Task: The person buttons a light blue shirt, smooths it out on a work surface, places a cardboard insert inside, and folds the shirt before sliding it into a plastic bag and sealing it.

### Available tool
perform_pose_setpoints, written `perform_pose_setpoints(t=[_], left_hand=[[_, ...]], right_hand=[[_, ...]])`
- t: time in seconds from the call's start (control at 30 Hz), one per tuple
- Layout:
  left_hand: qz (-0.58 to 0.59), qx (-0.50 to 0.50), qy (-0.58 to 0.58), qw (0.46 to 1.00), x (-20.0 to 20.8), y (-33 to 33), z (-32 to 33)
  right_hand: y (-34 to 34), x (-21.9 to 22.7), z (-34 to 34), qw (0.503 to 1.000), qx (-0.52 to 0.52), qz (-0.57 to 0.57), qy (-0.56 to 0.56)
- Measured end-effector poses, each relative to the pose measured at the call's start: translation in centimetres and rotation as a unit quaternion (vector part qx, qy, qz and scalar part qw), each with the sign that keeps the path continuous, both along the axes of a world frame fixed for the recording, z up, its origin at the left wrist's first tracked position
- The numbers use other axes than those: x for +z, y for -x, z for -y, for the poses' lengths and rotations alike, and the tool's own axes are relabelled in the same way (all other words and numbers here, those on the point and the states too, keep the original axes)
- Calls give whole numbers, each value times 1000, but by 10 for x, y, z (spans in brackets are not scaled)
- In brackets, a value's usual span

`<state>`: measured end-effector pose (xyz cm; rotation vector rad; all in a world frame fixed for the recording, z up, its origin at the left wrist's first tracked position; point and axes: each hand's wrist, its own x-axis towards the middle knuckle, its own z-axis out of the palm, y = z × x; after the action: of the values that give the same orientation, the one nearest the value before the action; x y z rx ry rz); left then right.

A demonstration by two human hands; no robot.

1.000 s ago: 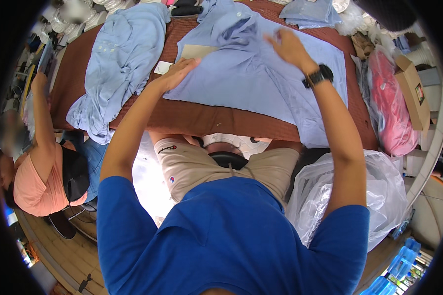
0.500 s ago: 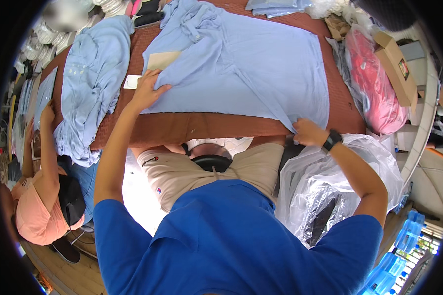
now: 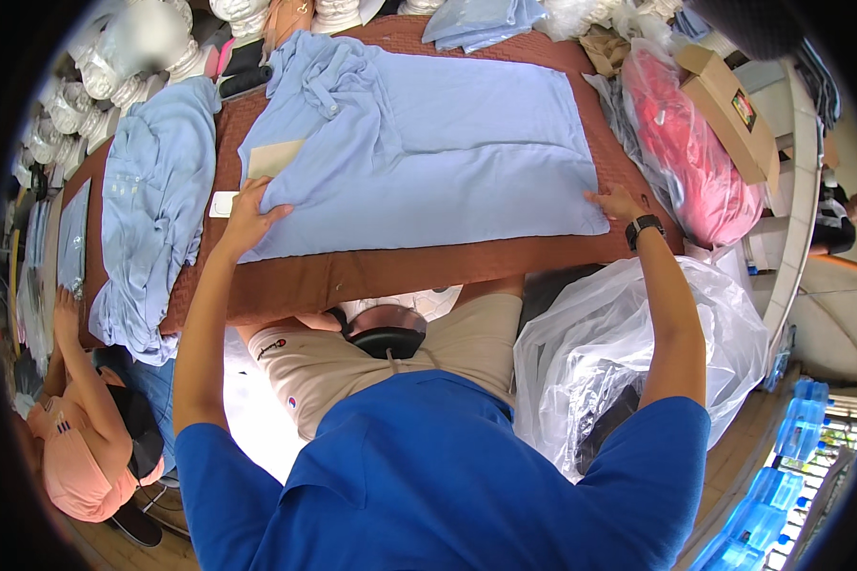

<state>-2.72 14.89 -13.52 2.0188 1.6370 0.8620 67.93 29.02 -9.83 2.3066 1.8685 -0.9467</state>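
Note:
A light blue shirt lies spread on the brown quilted cover, its collar part bunched at the far left. A beige card shows partly from under its left side. My left hand rests on the shirt's near left edge beside the card, thumb and fingers apart. At the near right corner, my right hand, with a black watch on the wrist, pinches the shirt's edge. A small white tag lies just left of my left hand.
Another blue garment is heaped to the left, where a co-worker in a peach top sits. Bagged red fabric and a cardboard box stand at the right. A clear plastic bag hangs by my right side.
My right hand has drawn the shirt's near edge out to the right, and the diagonal fold there now lies flat. My left hand stays at the left edge. The view has shifted slightly.

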Motion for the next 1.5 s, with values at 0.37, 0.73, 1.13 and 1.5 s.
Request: perform_pose_setpoints(t=[0.37, 0.73, 1.13, 1.5], left_hand=[[4, -7, 23, 1000, -1, 2, -2], [-3, 6, 30, 1000, 8, -3, 6], [30, 15, 26, 999, 5, 6, -2], [-4, 89, 3, 996, 12, -2, -8]], right_hand=[[-6, -5, 0, 988, -49, -42, -142], [27, 17, 15, 998, -11, 35, 46], [60, 13, 15, 881, 90, 375, -273], [188, 11, -33, 845, 225, 367, -318]])
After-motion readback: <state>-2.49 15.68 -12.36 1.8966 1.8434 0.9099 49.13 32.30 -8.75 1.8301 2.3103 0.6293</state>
